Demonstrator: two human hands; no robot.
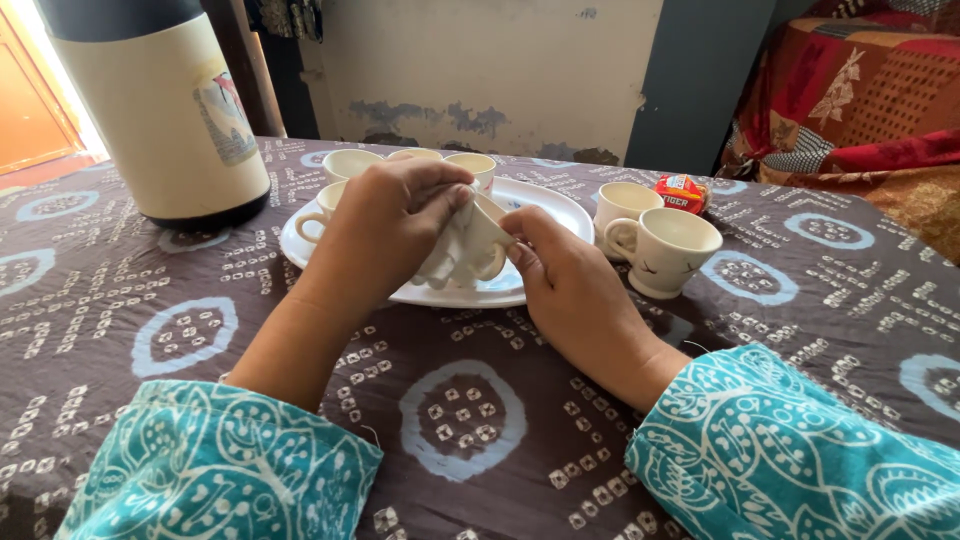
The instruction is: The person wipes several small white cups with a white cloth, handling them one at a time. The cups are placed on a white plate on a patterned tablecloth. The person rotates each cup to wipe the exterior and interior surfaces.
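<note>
My right hand (pixel 565 275) grips a cream teacup (pixel 487 243) tilted on its side just above a white oval tray (pixel 545 205). My left hand (pixel 385 225) presses a white cloth (pixel 445 255) into the cup's mouth. Both hands meet over the tray's front edge. Three more cream cups stand on the tray behind my hands, one (pixel 350 163) at the back left, partly hidden by my left hand.
A large cream flask (pixel 165 110) with a dark top stands at the back left. Two cream cups (pixel 665 250) sit on the patterned dark tablecloth right of the tray. A small red packet (pixel 682 192) lies behind them. Cushions lie at the far right.
</note>
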